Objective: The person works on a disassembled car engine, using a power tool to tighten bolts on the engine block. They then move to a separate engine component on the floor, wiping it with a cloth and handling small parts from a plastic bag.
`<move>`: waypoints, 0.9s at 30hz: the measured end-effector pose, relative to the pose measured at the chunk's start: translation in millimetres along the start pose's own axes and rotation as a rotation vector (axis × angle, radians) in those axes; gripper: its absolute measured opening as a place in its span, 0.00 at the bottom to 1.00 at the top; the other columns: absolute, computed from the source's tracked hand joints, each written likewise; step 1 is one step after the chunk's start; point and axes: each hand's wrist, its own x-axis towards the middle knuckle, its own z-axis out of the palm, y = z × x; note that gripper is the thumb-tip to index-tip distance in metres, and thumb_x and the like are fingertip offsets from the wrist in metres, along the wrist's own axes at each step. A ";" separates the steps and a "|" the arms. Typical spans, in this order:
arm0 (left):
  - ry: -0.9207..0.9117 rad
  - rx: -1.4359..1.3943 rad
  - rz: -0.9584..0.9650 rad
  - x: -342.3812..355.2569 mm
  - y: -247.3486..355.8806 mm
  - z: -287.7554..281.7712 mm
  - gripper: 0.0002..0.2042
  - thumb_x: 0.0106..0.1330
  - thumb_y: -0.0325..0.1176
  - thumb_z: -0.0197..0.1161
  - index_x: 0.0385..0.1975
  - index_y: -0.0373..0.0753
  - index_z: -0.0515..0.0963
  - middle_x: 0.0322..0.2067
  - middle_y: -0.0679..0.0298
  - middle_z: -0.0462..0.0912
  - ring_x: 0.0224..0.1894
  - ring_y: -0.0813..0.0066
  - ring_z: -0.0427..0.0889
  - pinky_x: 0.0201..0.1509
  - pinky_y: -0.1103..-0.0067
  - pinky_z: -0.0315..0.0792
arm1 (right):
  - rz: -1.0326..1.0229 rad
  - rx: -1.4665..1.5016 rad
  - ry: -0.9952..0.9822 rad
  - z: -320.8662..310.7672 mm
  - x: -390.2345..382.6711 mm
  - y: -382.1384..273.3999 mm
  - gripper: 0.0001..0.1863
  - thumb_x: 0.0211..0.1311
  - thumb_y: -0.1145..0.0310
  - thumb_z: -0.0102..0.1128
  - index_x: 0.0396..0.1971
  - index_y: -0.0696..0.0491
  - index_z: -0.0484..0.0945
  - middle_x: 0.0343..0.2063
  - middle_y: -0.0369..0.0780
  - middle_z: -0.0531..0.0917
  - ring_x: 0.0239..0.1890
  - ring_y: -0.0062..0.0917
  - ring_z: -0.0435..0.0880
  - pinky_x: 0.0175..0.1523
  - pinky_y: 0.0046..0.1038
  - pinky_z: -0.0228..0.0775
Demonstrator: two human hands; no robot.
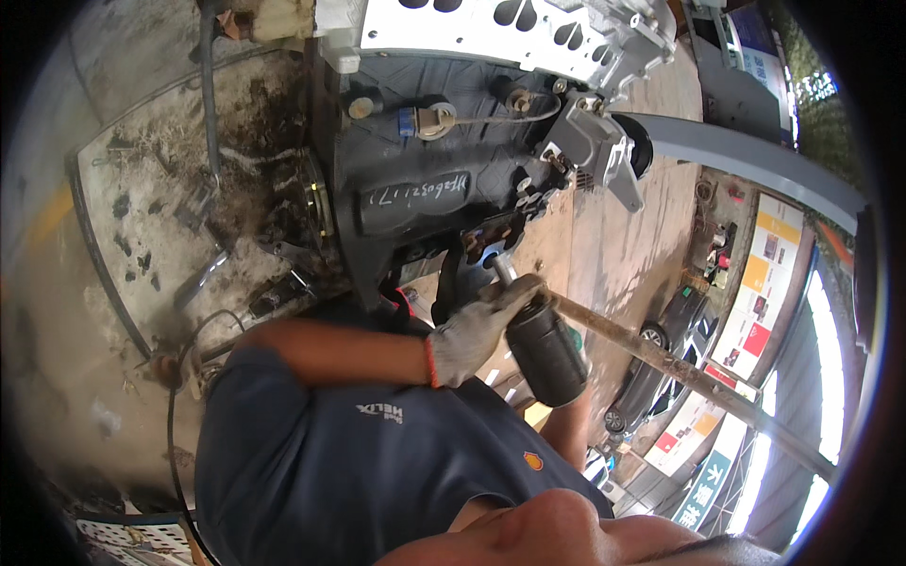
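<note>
My left hand [477, 332] wears a pale knitted glove with a red cuff edge, its fingers closed over the front of an impact wrench [547, 354]. The wrench has a black, rounded body and a bright metal socket [503, 268] at its nose. That socket points up at the lower edge of a black engine block [406, 151]; whether it sits on a bolt I cannot make out. Behind the wrench body, my right hand [583, 351] shows only a sliver of glove, pressed close against the tool; its fingers are hidden.
Above the block lies a silver cylinder head [491, 26]. A grey metal bracket [595, 141] juts from its right side. A long rusty bar [679, 370] runs toward the lower right. Left stands an oily tray [123, 217] with tools. A dark car [661, 354] is parked farther off.
</note>
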 end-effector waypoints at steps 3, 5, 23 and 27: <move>0.000 -0.078 -0.113 29.8 -1.0 13.0 0.28 0.70 0.21 0.49 0.72 0.39 0.61 0.62 0.47 0.74 0.59 0.48 0.79 0.66 0.64 0.72 | -0.175 -0.137 -0.027 -5.9 -4.2 -10.2 0.23 0.66 0.77 0.64 0.61 0.58 0.76 0.55 0.47 0.82 0.59 0.39 0.80 0.64 0.37 0.71; 0.069 -0.514 -0.284 43.7 -4.0 16.6 0.25 0.70 0.24 0.53 0.68 0.38 0.64 0.52 0.48 0.80 0.52 0.51 0.82 0.58 0.66 0.75 | -0.370 -0.298 -0.054 -14.1 -0.7 -14.8 0.22 0.66 0.78 0.63 0.60 0.58 0.76 0.52 0.48 0.84 0.58 0.41 0.81 0.63 0.38 0.71; 0.276 -0.775 -0.673 65.9 -7.5 26.6 0.25 0.74 0.56 0.55 0.47 0.36 0.83 0.43 0.62 0.85 0.46 0.74 0.77 0.56 0.76 0.67 | -0.220 -0.118 -0.308 -67.3 50.2 -0.4 0.23 0.81 0.53 0.42 0.61 0.54 0.74 0.52 0.43 0.85 0.47 0.30 0.88 0.55 0.31 0.81; 0.291 -0.616 -0.654 62.5 -7.7 25.1 0.27 0.75 0.57 0.53 0.50 0.35 0.82 0.45 0.59 0.84 0.48 0.71 0.77 0.58 0.75 0.67 | 0.367 0.753 -0.204 -65.2 46.6 14.4 0.22 0.76 0.60 0.53 0.63 0.54 0.72 0.52 0.42 0.84 0.49 0.28 0.87 0.57 0.31 0.80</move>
